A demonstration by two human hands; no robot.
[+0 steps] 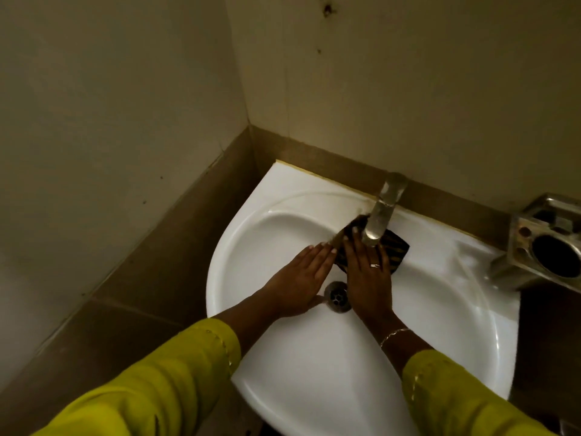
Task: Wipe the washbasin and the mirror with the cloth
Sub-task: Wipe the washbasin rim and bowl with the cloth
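Note:
A white washbasin (283, 366) is fixed in a wall corner. A dark striped cloth (396, 250) lies flat on the basin's back slope, under the metal tap (382, 212). My right hand (367, 272) presses flat on the cloth with fingers spread, a ring on one finger. My left hand (298, 281) lies flat beside it, its fingertips at the cloth's left edge. The drain (338, 296) sits between my wrists. Both arms wear yellow-green sleeves. No mirror is in view.
A metal holder (544, 243) with a round hole is mounted on the wall at the right, over the basin's rim. Beige walls meet in a corner behind the basin. Brown tiles run along the left and back.

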